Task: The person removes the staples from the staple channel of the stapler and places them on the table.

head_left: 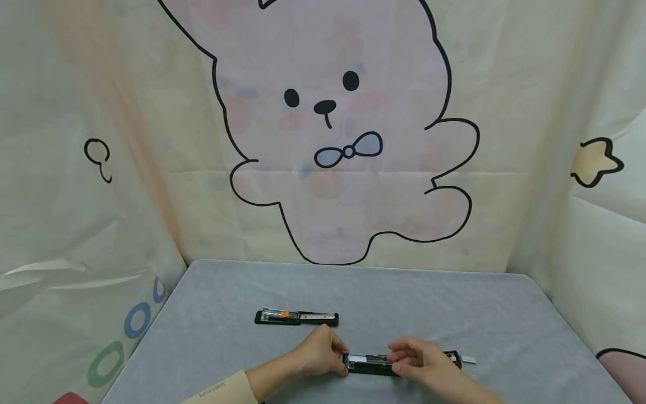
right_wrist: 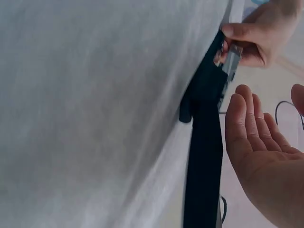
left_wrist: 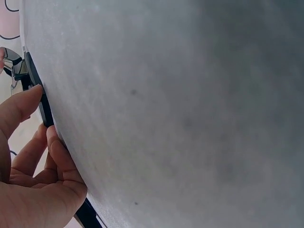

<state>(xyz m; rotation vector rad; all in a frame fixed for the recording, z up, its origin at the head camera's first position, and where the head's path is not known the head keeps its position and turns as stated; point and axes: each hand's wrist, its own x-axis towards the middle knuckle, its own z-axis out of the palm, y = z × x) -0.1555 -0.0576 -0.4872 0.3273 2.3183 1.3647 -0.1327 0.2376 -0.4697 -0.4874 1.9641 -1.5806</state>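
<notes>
A long black stapler lies swung open on the table between my two hands. My left hand pinches its left end between thumb and fingers; the left wrist view shows that thumb against the dark edge. My right hand hovers over the stapler's middle, its fingers straight and apart from it in the right wrist view. Beyond that hand, the stapler's right end shows, with a pale flat strip jutting out. The part behind my right hand is hidden in the head view.
Farther back on the grey-covered table lies a second black stapler, also opened out, with an orange mark on its clear part. Printed cloth hangs behind the table and along both sides.
</notes>
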